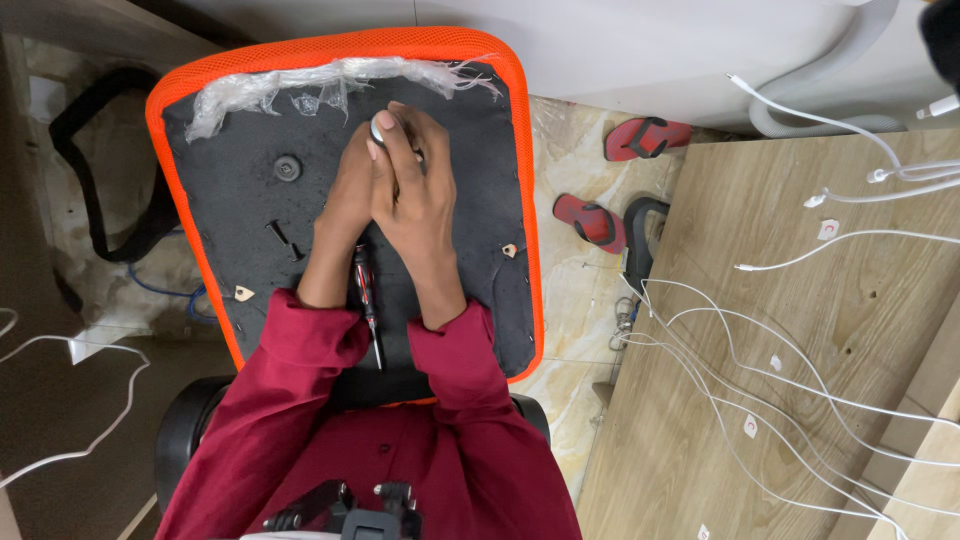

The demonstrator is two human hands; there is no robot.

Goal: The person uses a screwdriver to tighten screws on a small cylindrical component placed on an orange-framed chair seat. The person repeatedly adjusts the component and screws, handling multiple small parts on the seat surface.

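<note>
Two hands [395,185], one screwdriver [366,300], two sandals [590,222]

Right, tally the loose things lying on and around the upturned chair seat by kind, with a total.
Red sandals on the floor: 2
Screwdriver on the seat: 1
Black screw on the seat: 1
Total: 4
The left hand and right hand are clasped over a small silvery part; that is not counted.
</note>
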